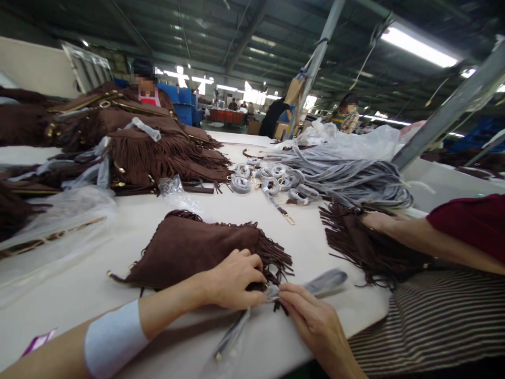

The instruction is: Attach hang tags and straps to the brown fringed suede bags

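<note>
Head view. Brown fringed bag (197, 247) lies flat on the worktop (290, 239), close to the near edge; the left forearm crosses in front of it. Left hand (236, 279): fingers bent, grip nearly closed, thumb and fingertips on the plastic-wrapped strap (325, 281) beside the bag's fringe. Right hand (315, 316): fingertips pinched together on the same strap, just beside the left thumb. One length of strap points toward the right corner; a thin plastic-covered piece (231, 334) with a metal end reaches toward the near edge.

Progress, judged from layout: strap handling looks part-way, as both hands are on it. Whether it is joined to the bag cannot be told; the fingers cover that spot.

Toward the far edge: coiled straps (240, 183) look finished as bundles; the long grey straps (339, 181) beside them remain uncoiled. Left side: a pile of fringed bags (150, 152). By the right edge, a co-worker's hand (374, 221) rests on another fringed bag (351, 231).
</note>
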A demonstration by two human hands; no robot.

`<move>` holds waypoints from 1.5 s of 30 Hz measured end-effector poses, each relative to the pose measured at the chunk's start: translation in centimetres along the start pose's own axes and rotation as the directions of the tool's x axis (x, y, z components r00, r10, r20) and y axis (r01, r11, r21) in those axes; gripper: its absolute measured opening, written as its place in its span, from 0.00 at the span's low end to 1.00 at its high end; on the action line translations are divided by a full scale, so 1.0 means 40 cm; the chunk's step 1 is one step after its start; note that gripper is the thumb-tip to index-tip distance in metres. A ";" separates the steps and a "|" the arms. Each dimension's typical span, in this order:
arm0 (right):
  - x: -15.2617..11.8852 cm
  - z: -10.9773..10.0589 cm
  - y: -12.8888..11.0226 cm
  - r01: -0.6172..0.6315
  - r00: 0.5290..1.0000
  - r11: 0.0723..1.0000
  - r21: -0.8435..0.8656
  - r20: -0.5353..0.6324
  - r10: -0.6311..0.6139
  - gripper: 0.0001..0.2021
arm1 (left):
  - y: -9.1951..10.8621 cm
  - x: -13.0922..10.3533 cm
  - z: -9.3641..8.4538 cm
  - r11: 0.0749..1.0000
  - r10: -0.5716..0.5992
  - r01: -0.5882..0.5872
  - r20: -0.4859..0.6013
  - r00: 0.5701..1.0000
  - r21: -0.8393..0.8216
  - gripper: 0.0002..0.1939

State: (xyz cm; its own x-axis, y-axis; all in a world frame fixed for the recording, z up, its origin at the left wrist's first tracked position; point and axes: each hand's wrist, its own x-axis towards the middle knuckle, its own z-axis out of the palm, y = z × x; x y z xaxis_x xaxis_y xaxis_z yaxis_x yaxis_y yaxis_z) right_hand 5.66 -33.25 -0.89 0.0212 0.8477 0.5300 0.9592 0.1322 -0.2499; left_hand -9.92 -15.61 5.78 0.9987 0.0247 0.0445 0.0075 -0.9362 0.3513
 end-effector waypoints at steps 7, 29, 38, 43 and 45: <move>0.044 -0.014 -0.058 0.093 0.995 0.994 -0.064 0.051 -0.090 0.12 | -0.012 0.006 0.026 0.988 -0.065 0.052 -0.089 0.994 -0.143 0.07; 0.004 0.032 -0.023 0.172 0.975 0.973 -0.155 -0.116 -0.190 0.13 | -0.003 -0.011 0.054 0.951 0.020 -0.094 -0.246 0.969 -0.293 0.08; 0.039 0.004 -0.037 0.164 0.986 0.986 -0.029 -0.021 -0.165 0.12 | 0.003 0.018 0.051 0.995 0.019 -0.025 -0.065 0.998 -0.099 0.06; 0.042 -0.041 -0.057 0.091 0.967 0.995 0.041 0.233 -0.098 0.12 | 0.028 0.004 0.060 0.994 -0.054 0.042 -0.121 0.991 -0.099 0.04; 0.045 -0.058 -0.064 0.029 0.958 0.994 0.101 0.280 -0.056 0.11 | 0.028 -0.003 0.065 0.993 -0.081 0.066 -0.158 0.984 -0.102 0.04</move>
State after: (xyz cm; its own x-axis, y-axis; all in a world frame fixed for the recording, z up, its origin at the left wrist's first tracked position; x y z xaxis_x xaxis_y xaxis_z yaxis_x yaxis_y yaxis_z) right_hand 3.91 -33.24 2.59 -0.1124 0.9489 0.2949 0.9260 0.2076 -0.3153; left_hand -9.89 -17.59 3.75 0.9742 0.1557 0.1631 0.0677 -0.8920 0.4470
